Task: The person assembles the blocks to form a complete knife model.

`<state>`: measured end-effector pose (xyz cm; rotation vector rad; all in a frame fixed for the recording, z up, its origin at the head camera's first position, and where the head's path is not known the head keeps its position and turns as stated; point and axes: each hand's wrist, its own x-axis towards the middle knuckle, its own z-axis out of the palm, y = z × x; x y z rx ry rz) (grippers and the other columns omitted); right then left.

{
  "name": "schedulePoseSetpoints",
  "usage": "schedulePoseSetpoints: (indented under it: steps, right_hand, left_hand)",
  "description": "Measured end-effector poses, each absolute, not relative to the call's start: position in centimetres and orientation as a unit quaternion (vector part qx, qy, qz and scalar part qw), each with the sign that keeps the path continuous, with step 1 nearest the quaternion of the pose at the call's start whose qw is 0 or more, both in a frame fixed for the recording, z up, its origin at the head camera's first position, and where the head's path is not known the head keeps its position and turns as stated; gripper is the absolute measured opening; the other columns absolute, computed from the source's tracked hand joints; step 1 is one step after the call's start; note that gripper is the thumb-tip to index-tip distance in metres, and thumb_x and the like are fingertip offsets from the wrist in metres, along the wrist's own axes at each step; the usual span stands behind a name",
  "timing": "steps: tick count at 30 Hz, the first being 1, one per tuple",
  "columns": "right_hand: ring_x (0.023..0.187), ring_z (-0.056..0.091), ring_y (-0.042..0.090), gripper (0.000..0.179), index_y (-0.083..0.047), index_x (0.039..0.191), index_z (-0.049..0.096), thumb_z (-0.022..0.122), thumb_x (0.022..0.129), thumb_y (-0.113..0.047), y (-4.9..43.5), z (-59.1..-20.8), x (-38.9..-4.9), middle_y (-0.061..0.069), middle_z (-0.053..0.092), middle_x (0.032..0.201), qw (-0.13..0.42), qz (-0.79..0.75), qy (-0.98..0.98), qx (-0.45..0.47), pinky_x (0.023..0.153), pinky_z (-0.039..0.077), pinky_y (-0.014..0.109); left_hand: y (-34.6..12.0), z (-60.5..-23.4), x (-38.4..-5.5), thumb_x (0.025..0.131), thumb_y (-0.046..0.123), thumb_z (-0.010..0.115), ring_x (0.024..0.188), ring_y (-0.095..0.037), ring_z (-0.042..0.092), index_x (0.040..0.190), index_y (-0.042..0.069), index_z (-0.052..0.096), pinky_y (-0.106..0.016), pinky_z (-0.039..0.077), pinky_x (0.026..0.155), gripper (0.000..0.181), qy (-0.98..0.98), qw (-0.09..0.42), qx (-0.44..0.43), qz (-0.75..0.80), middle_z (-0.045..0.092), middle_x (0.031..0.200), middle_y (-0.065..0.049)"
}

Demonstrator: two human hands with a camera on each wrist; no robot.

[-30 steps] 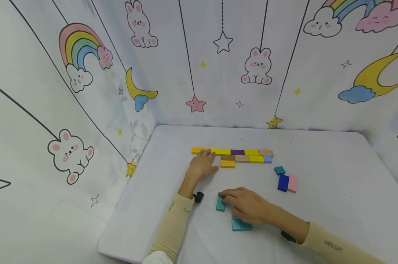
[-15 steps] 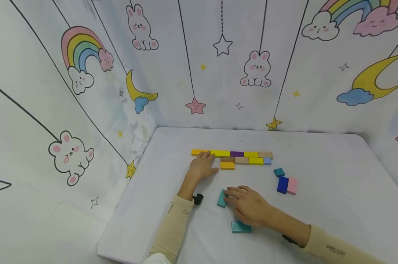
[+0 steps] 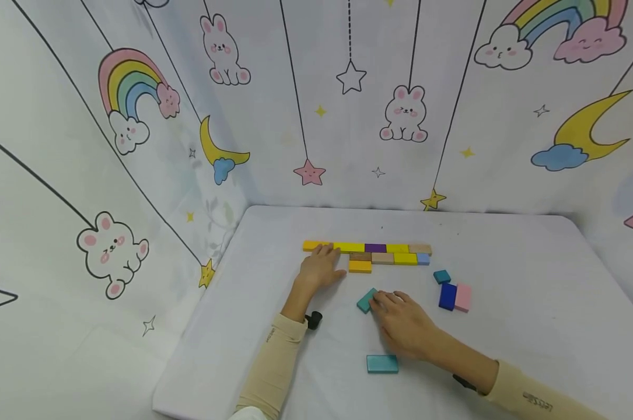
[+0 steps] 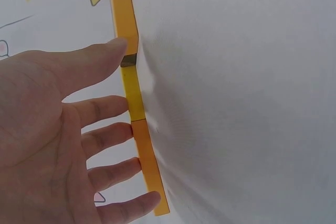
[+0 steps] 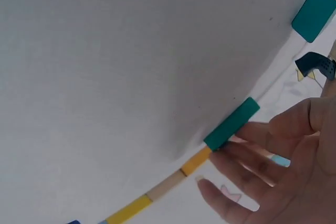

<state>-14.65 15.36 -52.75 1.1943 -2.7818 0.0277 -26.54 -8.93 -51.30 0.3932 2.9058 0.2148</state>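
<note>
My left hand [image 3: 319,268] lies at the left end of a row of wooden blocks, with its spread fingertips against an orange block [image 4: 150,163] and a yellow block [image 4: 134,93]. Its thumb tip reaches another orange block [image 4: 124,11]. Lower on the table, my right hand [image 3: 406,326] touches a teal block [image 3: 367,300] with its fingertips. That block stands slantwise on the cloth; the right wrist view has the fingers [image 5: 247,156] along one side of it. Nearer the front lies a second teal block [image 3: 382,364], apart from both hands.
The back row also holds a purple block [image 3: 376,248] and a tan block [image 3: 419,249]. Before it come a brown block [image 3: 360,256] and a light blue block [image 3: 423,259]. To the right sit a small teal block [image 3: 441,276], a dark blue block [image 3: 447,296] and a pink block [image 3: 462,297].
The teal block at my right fingertips has turned clockwise and shifted toward the back right. My right hand has moved slightly with it. My left hand has stayed at the row.
</note>
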Motion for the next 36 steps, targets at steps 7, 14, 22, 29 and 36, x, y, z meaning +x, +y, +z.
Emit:
schedulePoseSetpoints:
  steps: [7,14,22,29,36]
  right_hand:
    - [0.131,0.060,0.033,0.050,0.000,0.139,0.065,0.071,0.096,-0.024,15.7,-53.1,-14.9,0.017,0.062,0.142,0.060,0.002,-0.931,0.359,0.110,0.047,0.059]
    - [0.130,0.058,0.038,0.057,0.002,0.142,0.062,0.073,0.095,-0.029,16.7,-53.1,-15.7,0.021,0.061,0.141,0.068,-0.035,-0.954,0.289,0.111,0.045,0.061]
    - [0.124,0.058,0.040,0.059,0.004,0.139,0.062,0.076,0.092,-0.029,17.8,-53.2,-17.2,0.021,0.062,0.133,0.085,-0.034,-0.958,0.271,0.109,0.046,0.062]
    - [0.124,0.057,0.041,0.063,0.006,0.141,0.060,0.077,0.092,-0.030,17.7,-53.4,-18.0,0.023,0.061,0.132,0.086,-0.029,-0.960,0.265,0.111,0.045,0.059]
    - [0.119,0.059,0.041,0.061,0.007,0.139,0.061,0.077,0.092,-0.029,16.8,-53.5,-18.8,0.023,0.062,0.129,0.086,-0.025,-0.962,0.256,0.112,0.045,0.059]
  left_hand:
    - [-8.9,-51.3,-26.3,0.103,0.050,0.061,0.157,-0.033,0.025,0.160,0.017,0.043,-0.056,0.038,0.120,0.068,0.984,0.093,0.134,0.073,0.030,0.170,-0.008]
    - [-8.9,-51.4,-26.3,0.103,0.051,0.061,0.158,-0.034,0.024,0.160,0.017,0.043,-0.057,0.036,0.120,0.068,0.983,0.097,0.138,0.075,0.029,0.171,-0.008]
    - [-8.8,-51.5,-26.4,0.104,0.052,0.059,0.158,-0.033,0.023,0.161,0.019,0.042,-0.057,0.036,0.120,0.069,0.983,0.097,0.136,0.072,0.028,0.171,-0.007]
    - [-8.8,-51.4,-26.5,0.104,0.053,0.059,0.159,-0.032,0.022,0.162,0.019,0.040,-0.057,0.036,0.121,0.070,0.984,0.100,0.132,0.066,0.027,0.172,-0.006]
    - [-8.7,-51.2,-26.4,0.103,0.051,0.061,0.158,-0.033,0.023,0.161,0.018,0.042,-0.057,0.036,0.121,0.069,0.985,0.096,0.130,0.068,0.029,0.171,-0.007]
